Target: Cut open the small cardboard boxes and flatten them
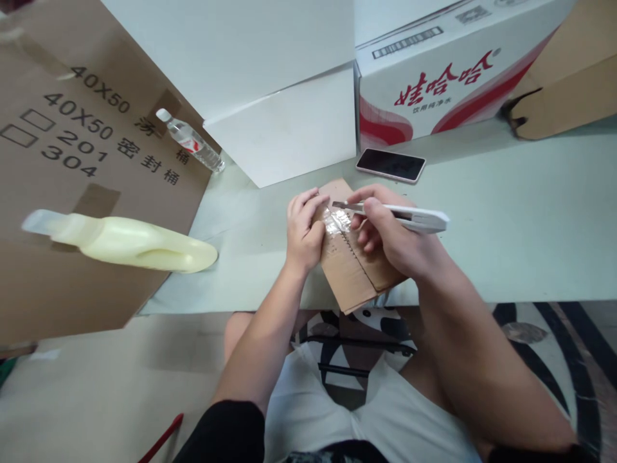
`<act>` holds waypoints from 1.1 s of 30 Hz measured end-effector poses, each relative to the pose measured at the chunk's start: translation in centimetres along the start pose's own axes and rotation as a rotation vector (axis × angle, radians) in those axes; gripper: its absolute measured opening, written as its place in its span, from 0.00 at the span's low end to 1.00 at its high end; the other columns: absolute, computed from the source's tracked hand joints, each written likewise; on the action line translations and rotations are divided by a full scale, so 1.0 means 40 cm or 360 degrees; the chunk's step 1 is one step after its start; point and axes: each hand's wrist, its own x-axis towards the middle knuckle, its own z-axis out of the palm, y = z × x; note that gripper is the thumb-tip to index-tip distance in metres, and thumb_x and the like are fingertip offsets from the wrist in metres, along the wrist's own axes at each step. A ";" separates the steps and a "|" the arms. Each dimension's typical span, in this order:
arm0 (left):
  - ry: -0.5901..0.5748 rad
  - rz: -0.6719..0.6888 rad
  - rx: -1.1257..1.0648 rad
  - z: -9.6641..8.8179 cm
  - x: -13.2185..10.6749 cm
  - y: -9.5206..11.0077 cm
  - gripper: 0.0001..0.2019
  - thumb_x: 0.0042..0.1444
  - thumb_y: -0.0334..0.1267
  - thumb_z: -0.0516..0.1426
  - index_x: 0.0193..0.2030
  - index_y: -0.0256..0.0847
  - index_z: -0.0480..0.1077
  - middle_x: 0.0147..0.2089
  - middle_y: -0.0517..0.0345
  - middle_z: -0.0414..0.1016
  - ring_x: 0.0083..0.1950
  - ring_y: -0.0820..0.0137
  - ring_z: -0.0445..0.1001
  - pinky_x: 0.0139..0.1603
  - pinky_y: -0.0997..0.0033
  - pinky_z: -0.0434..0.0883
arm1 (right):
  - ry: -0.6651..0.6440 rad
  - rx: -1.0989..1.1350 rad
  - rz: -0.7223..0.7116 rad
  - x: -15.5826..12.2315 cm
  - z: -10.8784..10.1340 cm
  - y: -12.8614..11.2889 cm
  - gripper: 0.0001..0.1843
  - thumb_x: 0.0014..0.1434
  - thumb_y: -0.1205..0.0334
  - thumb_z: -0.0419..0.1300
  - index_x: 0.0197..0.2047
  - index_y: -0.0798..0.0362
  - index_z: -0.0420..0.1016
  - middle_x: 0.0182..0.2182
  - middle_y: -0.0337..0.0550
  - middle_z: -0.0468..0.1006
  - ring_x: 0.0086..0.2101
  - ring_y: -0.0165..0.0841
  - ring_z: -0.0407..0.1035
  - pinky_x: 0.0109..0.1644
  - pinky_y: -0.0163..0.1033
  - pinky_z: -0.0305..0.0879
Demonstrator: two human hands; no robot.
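Observation:
A flat brown cardboard box (348, 270) lies on the pale green table in front of me, one end near the table's front edge. Clear shiny tape (337, 220) covers part of its centre seam. My left hand (305, 225) presses on the box's left side, fingers curled over its far part. In my right hand (385, 225) is a white utility knife (419, 217), gripped between thumb and fingers. Its metal blade points left, just above the taped part; whether it touches the tape I cannot tell.
Beyond the box lies a phone (391, 165). White cartons (289, 128) and a red-and-white printed carton (448, 90) stand along the back. To the left are a yellow bottle (144, 243), a clear water bottle (190, 140) and a large brown carton (96, 173). Another cardboard piece (569, 90) sits at back right.

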 end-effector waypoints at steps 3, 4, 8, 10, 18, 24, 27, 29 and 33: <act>0.0017 -0.0008 -0.0028 0.002 0.002 0.002 0.23 0.54 0.34 0.52 0.55 0.46 0.77 0.65 0.50 0.74 0.70 0.54 0.67 0.75 0.45 0.62 | -0.0012 -0.0156 0.0008 -0.001 -0.002 0.002 0.13 0.70 0.50 0.55 0.45 0.49 0.75 0.32 0.38 0.78 0.28 0.29 0.70 0.31 0.35 0.66; 0.0018 -0.0015 -0.0036 0.002 0.002 0.003 0.23 0.54 0.34 0.52 0.55 0.46 0.77 0.65 0.50 0.74 0.70 0.53 0.67 0.76 0.45 0.61 | -0.0020 -0.0196 -0.0003 -0.002 -0.003 0.001 0.12 0.70 0.52 0.55 0.45 0.50 0.76 0.31 0.38 0.79 0.28 0.29 0.70 0.31 0.35 0.65; 0.0004 -0.0046 -0.0042 0.004 0.000 0.002 0.22 0.56 0.34 0.52 0.55 0.47 0.77 0.65 0.50 0.74 0.70 0.53 0.66 0.76 0.44 0.60 | -0.0022 -0.0275 -0.0055 -0.004 -0.002 -0.004 0.13 0.69 0.53 0.55 0.43 0.50 0.77 0.31 0.39 0.80 0.28 0.30 0.69 0.32 0.36 0.65; 0.0010 -0.0045 -0.0031 0.004 -0.001 0.000 0.22 0.56 0.34 0.52 0.55 0.47 0.77 0.65 0.51 0.73 0.71 0.53 0.66 0.77 0.45 0.60 | -0.0007 -0.0308 -0.0063 -0.004 -0.001 -0.006 0.13 0.69 0.53 0.55 0.43 0.50 0.77 0.31 0.39 0.81 0.28 0.30 0.68 0.33 0.36 0.65; 0.0027 -0.0039 -0.0060 0.004 -0.001 -0.007 0.22 0.56 0.33 0.53 0.55 0.48 0.78 0.65 0.52 0.74 0.70 0.53 0.66 0.77 0.45 0.60 | 0.0014 -0.0391 -0.0066 -0.003 0.001 -0.012 0.12 0.67 0.54 0.55 0.42 0.50 0.77 0.31 0.39 0.82 0.27 0.31 0.69 0.35 0.38 0.64; 0.0030 -0.0047 -0.0097 0.006 0.001 -0.007 0.21 0.55 0.34 0.53 0.54 0.48 0.78 0.64 0.51 0.74 0.70 0.51 0.67 0.77 0.44 0.59 | -0.0039 -0.0580 -0.0068 0.003 0.004 -0.026 0.09 0.62 0.58 0.54 0.37 0.49 0.76 0.28 0.38 0.80 0.28 0.33 0.70 0.35 0.39 0.60; 0.0025 -0.0064 -0.0071 0.004 0.002 -0.005 0.22 0.55 0.34 0.53 0.54 0.48 0.79 0.64 0.52 0.74 0.70 0.52 0.66 0.77 0.43 0.59 | -0.0006 -0.0598 -0.0120 0.001 0.003 -0.029 0.08 0.59 0.59 0.54 0.35 0.49 0.74 0.26 0.38 0.78 0.27 0.33 0.67 0.34 0.39 0.59; 0.0021 -0.0070 -0.0066 0.003 0.002 -0.004 0.22 0.55 0.34 0.53 0.54 0.48 0.79 0.64 0.52 0.74 0.71 0.52 0.66 0.78 0.43 0.59 | 0.0029 -0.0555 -0.0141 -0.002 0.001 -0.028 0.07 0.58 0.60 0.54 0.34 0.49 0.73 0.24 0.37 0.76 0.27 0.32 0.67 0.34 0.39 0.59; 0.0045 -0.0074 -0.0091 0.005 0.001 -0.005 0.22 0.54 0.34 0.53 0.53 0.47 0.79 0.64 0.52 0.74 0.70 0.52 0.66 0.77 0.43 0.60 | 0.0062 -0.0440 -0.0118 -0.006 -0.003 -0.024 0.08 0.57 0.60 0.53 0.31 0.49 0.72 0.23 0.36 0.74 0.26 0.32 0.66 0.34 0.39 0.60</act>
